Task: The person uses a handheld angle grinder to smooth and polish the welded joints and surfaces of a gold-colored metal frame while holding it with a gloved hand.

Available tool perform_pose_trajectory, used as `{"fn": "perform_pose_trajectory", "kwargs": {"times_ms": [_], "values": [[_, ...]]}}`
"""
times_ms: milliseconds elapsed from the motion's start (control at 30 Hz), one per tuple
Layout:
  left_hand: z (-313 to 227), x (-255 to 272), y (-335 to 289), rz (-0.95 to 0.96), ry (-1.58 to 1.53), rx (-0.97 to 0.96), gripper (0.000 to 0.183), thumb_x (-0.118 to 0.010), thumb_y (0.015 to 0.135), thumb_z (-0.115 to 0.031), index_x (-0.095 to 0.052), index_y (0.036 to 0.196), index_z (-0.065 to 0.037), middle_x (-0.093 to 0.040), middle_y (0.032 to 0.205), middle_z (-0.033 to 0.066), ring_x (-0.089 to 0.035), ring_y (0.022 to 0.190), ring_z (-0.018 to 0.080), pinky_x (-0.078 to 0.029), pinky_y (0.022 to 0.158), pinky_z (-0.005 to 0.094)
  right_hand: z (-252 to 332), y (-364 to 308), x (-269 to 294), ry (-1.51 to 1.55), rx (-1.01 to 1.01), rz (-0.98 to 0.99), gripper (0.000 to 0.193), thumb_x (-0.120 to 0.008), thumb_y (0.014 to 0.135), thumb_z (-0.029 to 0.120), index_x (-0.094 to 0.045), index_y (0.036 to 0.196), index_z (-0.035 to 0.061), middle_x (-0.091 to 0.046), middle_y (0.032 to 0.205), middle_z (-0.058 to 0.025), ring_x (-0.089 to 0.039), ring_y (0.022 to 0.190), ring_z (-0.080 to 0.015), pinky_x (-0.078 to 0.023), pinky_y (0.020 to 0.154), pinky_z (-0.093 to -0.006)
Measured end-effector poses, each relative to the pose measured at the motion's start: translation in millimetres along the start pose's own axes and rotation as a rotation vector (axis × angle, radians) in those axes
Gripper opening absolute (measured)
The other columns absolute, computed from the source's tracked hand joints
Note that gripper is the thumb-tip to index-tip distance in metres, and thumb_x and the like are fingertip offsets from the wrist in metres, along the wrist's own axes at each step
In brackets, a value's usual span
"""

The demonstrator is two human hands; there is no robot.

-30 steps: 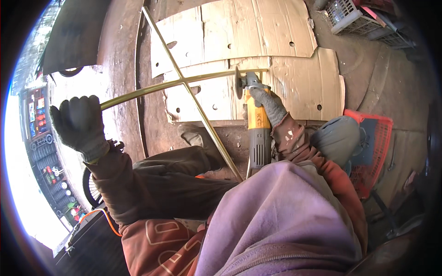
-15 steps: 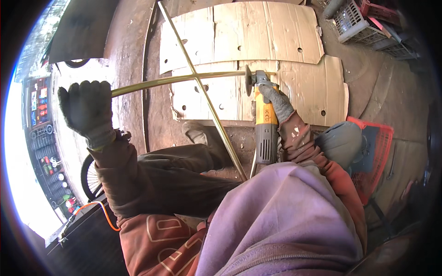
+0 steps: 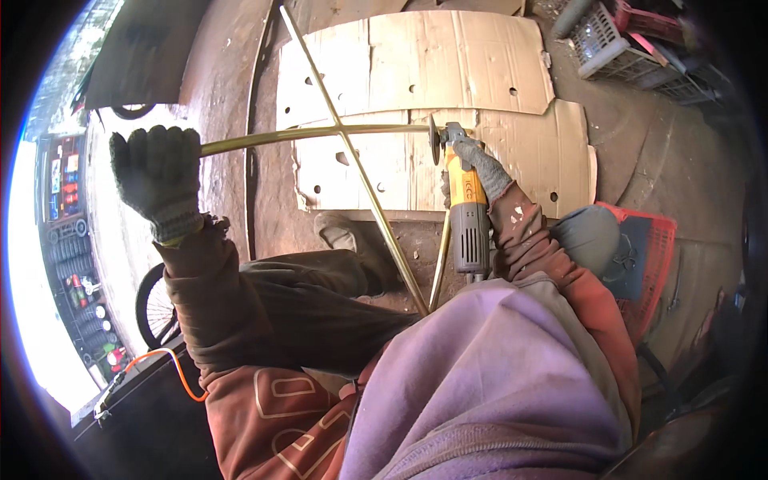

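Observation:
My left hand (image 3: 158, 178), in a grey knit glove, is closed round the left end of a shiny brass-coloured metal tube (image 3: 264, 138). This tube runs rightward across a second long tube (image 3: 364, 178), which slants from the far left down toward my lap. Gloved too, my right hand (image 3: 482, 164) grips a yellow and grey angle grinder (image 3: 469, 228) near its head. The grinder's disc (image 3: 434, 140) stands edge-on at the right part of the held tube; whether they touch I cannot tell. Another short tube length (image 3: 441, 260) shows beside the grinder body.
Flattened cardboard sheets (image 3: 456, 60) lie on the floor under the tubes. To the right stands a red plastic crate (image 3: 660, 264); a grey crate (image 3: 604, 50) with odds and ends is at the far right. A spoked wheel (image 3: 154, 308) and an orange cable (image 3: 186, 376) are at left.
The grinder's body has tilted slightly, its rear end shifting right and upward. My left hand and the held tube have shifted a little to the right. More of the short tube beside the grinder shows.

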State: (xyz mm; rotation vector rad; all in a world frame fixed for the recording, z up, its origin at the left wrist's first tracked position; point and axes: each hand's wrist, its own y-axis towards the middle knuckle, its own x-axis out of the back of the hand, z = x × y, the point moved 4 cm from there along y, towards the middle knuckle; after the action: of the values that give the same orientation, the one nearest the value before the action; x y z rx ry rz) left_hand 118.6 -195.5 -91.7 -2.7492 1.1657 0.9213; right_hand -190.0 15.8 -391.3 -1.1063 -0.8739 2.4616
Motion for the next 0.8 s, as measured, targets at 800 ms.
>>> {"fn": "perform_pose_trajectory", "kwargs": {"times_ms": [800], "values": [[86, -34, 31, -0.548, 0.523, 0.018, 0.038, -0.053, 0.098, -0.036, -0.063, 0.081, -0.003, -0.064, 0.077, 0.0136, -0.064, 0.069, 0.0317, -0.056, 0.078, 0.0506, 101, -41, 101, -0.034, 0.515, -0.024, 0.041, -0.064, 0.089, 0.042, -0.056, 0.113, 0.0102, -0.062, 0.078, -0.0094, -0.063, 0.056, -0.0232, -0.058, 0.053, -0.0397]]}}
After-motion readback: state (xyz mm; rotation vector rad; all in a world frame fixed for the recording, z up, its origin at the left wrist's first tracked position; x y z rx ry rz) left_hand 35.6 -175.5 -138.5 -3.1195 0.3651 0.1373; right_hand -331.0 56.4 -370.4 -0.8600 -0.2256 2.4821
